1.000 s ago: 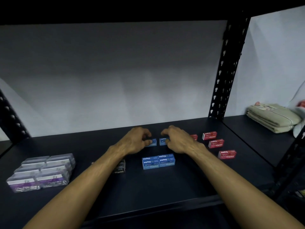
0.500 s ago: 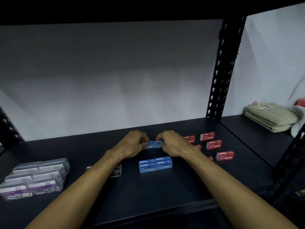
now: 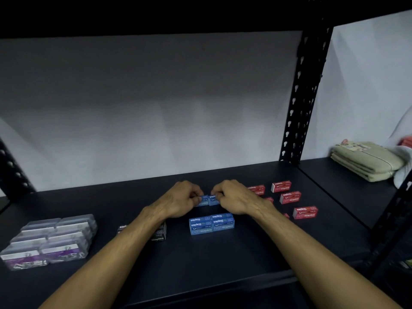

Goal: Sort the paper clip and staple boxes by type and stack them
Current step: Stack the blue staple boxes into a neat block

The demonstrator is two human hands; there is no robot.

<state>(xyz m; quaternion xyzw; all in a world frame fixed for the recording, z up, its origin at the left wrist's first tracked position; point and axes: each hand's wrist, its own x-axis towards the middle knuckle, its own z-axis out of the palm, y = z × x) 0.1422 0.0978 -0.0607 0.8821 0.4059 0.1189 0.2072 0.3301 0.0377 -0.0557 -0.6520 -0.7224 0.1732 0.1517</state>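
Observation:
On the dark shelf (image 3: 200, 264), my left hand (image 3: 178, 200) pinches a small blue staple box (image 3: 203, 200). My right hand (image 3: 234, 197) pinches a second blue staple box (image 3: 213, 199); the two boxes touch side by side. Just in front of them sits a stack of blue staple boxes (image 3: 211, 224). Several red staple boxes (image 3: 289, 197) lie scattered to the right. Black staple boxes (image 3: 158, 235) sit partly hidden under my left forearm. Clear paper clip boxes (image 3: 51, 239) are grouped at the far left.
A black perforated upright (image 3: 305, 97) stands at the back right. Beyond it, folded beige cloth (image 3: 365, 160) lies on the neighbouring shelf. A grey wall closes the back.
Both hands have drawn together, bringing the two blue boxes side by side until they touch. The view has shifted slightly.

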